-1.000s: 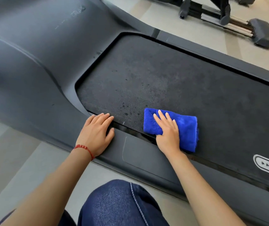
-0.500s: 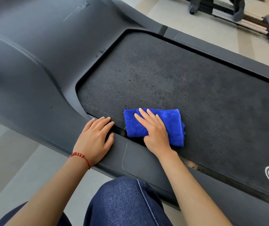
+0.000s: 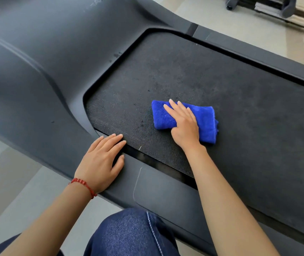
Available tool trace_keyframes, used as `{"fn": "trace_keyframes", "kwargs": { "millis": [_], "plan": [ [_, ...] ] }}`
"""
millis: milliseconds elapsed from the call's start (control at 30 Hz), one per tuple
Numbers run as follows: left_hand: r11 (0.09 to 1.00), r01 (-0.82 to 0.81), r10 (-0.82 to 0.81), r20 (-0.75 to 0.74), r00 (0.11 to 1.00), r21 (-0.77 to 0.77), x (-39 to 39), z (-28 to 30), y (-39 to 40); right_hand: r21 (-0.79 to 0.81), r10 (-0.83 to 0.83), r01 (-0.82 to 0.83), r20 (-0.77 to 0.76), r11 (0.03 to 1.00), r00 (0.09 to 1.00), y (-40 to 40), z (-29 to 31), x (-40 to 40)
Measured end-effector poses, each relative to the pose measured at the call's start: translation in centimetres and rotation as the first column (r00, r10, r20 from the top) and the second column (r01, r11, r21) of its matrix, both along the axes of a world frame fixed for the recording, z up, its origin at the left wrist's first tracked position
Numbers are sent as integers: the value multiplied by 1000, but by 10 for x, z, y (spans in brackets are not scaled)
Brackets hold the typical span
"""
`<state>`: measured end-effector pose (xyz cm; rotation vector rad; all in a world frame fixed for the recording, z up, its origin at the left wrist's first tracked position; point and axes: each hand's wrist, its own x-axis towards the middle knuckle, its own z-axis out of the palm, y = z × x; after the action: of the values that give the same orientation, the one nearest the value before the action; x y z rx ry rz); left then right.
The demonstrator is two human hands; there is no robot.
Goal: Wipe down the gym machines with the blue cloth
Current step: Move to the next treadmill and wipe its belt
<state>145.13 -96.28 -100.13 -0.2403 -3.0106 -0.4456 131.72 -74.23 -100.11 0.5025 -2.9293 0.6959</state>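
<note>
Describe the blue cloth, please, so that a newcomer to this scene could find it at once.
Start at the wide black treadmill belt framed by grey side rails. Near its front end, towards the near rail, lies the folded blue cloth under the flat right hand. It is the only bright blue, fuzzy thing on the dark machine.

Floor (image 3: 221,17) here is pale beige, smooth, looks like big tiles or vinyl with slightly darker bands running across it, you can spot one band down at 8 o'clock too. Light is soft and even, daylight-ish, no hard shadows anywhere. Up at 1 o'clock there's the base of another gym machine (image 3: 276,6), dark grey frame with metal rails sitting on the floor, mostly cut off by the edge so can't tell what kind.
</note>
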Motion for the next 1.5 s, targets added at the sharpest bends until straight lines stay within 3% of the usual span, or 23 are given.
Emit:
{"fn": "trace_keyframes", "kwargs": {
  "millis": [400, 800, 1100, 1267, 1500],
  "plan": [
    [1000, -1, 1, -8, 1000, 21, 1, -1, 0, 9, -66, 66, -42, 998, 997, 12, 1, -86],
    [1000, -10, 10, -17, 1000, 22, 0, 0, 1, 42, -139, 138, 19, 989, 990, 6, 6, -143],
    [999, -33, 33, -12, 999, 12, 1, 3, 3, 94, -164, 162, 12, 982, 986, -17, 2, -113],
    [1000, -29, 29, 5, 1000, -8, 1, 3, 3, 102, -49, 48, -1, 994, 999, -46, 2, -71],
    [992, -92, 96, -45, 994, 88, 4, 2, 2, 89, 75, -76, 7, 993, 997, -71, 0, -20]
  ]
}}
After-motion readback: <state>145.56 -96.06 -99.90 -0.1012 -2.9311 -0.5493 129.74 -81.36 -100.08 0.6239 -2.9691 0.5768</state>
